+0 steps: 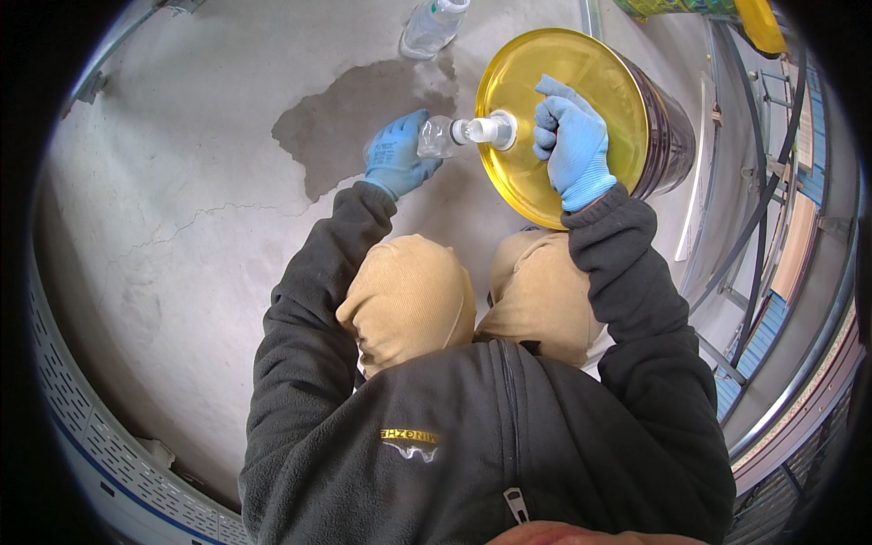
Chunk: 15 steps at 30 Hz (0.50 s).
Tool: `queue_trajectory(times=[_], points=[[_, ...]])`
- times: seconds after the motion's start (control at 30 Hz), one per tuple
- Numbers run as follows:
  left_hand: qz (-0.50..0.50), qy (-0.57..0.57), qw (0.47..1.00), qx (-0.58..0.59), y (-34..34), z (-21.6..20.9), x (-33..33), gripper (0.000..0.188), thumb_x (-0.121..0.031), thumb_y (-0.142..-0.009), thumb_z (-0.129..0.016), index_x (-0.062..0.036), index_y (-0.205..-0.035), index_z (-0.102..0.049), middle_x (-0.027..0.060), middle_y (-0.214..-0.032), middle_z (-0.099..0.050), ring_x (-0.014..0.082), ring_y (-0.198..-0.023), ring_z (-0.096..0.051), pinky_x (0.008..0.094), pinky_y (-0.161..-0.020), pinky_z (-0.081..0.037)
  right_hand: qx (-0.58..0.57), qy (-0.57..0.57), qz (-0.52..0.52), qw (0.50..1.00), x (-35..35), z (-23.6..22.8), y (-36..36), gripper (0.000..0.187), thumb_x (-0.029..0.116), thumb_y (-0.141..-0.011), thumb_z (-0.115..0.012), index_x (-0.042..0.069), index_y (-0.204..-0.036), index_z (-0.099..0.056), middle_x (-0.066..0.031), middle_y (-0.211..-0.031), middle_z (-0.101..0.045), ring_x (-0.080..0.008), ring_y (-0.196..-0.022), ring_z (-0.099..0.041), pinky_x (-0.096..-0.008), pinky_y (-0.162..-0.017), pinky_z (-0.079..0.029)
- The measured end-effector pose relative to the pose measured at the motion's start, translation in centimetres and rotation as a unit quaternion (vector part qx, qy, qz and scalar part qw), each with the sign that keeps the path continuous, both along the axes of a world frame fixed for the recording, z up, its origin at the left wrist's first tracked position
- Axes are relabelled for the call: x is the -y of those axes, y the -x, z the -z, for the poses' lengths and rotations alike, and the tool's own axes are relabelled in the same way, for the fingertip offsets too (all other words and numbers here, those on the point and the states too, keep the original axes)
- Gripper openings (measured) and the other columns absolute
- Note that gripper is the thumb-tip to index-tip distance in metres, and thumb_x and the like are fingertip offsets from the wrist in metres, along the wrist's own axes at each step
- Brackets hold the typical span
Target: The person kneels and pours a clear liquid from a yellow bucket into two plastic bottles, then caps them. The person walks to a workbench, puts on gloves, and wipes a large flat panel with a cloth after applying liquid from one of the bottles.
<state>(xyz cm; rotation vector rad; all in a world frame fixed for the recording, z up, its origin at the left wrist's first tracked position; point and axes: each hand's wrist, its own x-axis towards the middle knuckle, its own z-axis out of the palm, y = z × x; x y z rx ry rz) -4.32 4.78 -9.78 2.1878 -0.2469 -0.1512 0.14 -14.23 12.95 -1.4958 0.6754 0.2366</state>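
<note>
A metal drum with a shiny gold top and dark brown side leans in front of my knees. A white spout sticks out from the left part of its top. My left hand, in a blue work glove, is closed around a clear plastic bottle. The bottle lies nearly sideways, its mouth up against the spout. Over the middle of the drum's top, my gloved right hand is closed in a grip, its fingers curled under; the part it grips is hidden by the glove.
Another clear plastic bottle stands on the concrete floor beyond the drum. A dark wet patch spreads by my left hand. Metal racking with dark bars runs along the right. A yellow and green object sits at the far right.
</note>
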Motion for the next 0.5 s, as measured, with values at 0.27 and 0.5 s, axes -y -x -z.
queue_trajectory(times=[0.27, 0.5], points=[[0.000, -0.007, 1.000, -0.020, -0.07, -0.59, 0.08, 0.079, -0.038, -0.079, -0.087, -0.0069, -0.144, -0.056, 0.0183, -0.135, -0.065, 0.0395, -0.124, -0.062, 0.0473, -0.108, -0.050, -0.001, -0.002, -0.008, 1.000, -0.04, -0.18, 0.03, 0.043, 0.003, -0.095, -0.051, 0.000, -0.137, -0.059, 0.0040, -0.073, -0.042, -0.0066, -0.055, -0.032, -0.0251, -0.050, -0.026], [-0.002, 0.003, 1.000, -0.013, -0.13, -0.64, 0.17, 0.075, -0.036, -0.078, -0.087, -0.0078, -0.141, -0.057, 0.0176, -0.132, -0.067, 0.0396, -0.122, -0.064, 0.0475, -0.106, -0.051, -0.005, 0.011, -0.006, 1.000, -0.07, -0.17, -0.06, 0.042, 0.003, -0.095, -0.051, 0.000, -0.136, -0.059, 0.0039, -0.073, -0.042, -0.0068, -0.055, -0.032, -0.0251, -0.051, -0.026]])
